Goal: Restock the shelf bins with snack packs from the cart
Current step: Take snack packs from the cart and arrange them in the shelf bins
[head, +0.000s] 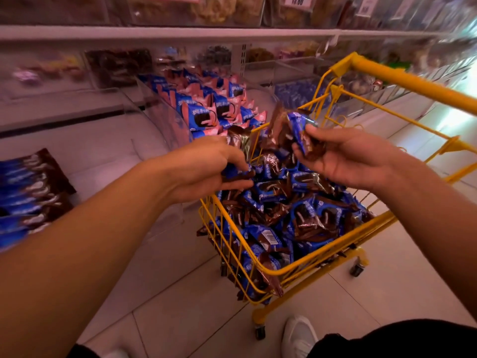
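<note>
A yellow wire cart [289, 271] stands on the floor, heaped with blue and brown snack packs [304, 218]. My left hand [206, 166] reaches over the cart's near left corner and grips packs at the top of the heap. My right hand [343, 156] is raised above the cart and holds a bunch of blue and brown packs [294, 133] between thumb and fingers. Behind the cart, a clear shelf bin [165, 117] holds blue and pink packs [211, 104]. Another bin at the far left holds blue and brown packs [28, 195].
Upper shelves [180, 32] carry clear bins of other snacks with price tags. More bins run along the right behind the cart's yellow handle [413, 81]. My white shoe [299, 337] stands on the tiled floor just beside the cart's front wheel [260, 332].
</note>
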Demonstrator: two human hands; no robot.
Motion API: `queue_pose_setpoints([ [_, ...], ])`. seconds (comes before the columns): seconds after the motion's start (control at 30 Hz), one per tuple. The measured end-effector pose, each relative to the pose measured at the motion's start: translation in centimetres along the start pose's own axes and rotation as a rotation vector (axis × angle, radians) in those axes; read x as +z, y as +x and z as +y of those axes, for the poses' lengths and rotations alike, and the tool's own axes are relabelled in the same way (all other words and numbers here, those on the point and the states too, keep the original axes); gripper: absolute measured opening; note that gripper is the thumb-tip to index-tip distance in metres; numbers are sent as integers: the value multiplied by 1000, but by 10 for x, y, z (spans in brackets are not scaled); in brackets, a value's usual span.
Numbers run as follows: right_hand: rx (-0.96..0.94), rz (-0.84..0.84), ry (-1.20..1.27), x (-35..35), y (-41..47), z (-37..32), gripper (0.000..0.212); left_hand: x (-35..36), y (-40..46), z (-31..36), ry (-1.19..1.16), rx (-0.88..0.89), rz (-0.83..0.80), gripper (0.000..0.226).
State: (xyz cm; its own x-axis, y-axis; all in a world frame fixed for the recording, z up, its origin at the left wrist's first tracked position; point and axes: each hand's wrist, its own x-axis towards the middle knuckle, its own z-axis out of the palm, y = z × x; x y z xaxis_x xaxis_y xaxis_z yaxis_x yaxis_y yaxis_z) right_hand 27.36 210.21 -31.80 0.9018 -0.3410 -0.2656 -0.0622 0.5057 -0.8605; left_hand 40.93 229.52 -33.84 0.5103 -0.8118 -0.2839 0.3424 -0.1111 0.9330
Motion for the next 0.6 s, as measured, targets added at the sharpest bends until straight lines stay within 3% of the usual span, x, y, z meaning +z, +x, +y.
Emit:
queue_pose_setpoints([
  [0.1,56,-19,126,18,2,13,18,5,-9,2,6,90,-168,48],
  [0.37,71,-80,-170,26,0,25,26,3,-14,4,-21,163,-103,41],
  [0.47,-78,-51,-383,26,1,27,39,2,-16,6,-102,141,-63,45],
  [0.6,-336,32,-474,22,1,17,35,-4,-17,13,-180,106,67,26],
])
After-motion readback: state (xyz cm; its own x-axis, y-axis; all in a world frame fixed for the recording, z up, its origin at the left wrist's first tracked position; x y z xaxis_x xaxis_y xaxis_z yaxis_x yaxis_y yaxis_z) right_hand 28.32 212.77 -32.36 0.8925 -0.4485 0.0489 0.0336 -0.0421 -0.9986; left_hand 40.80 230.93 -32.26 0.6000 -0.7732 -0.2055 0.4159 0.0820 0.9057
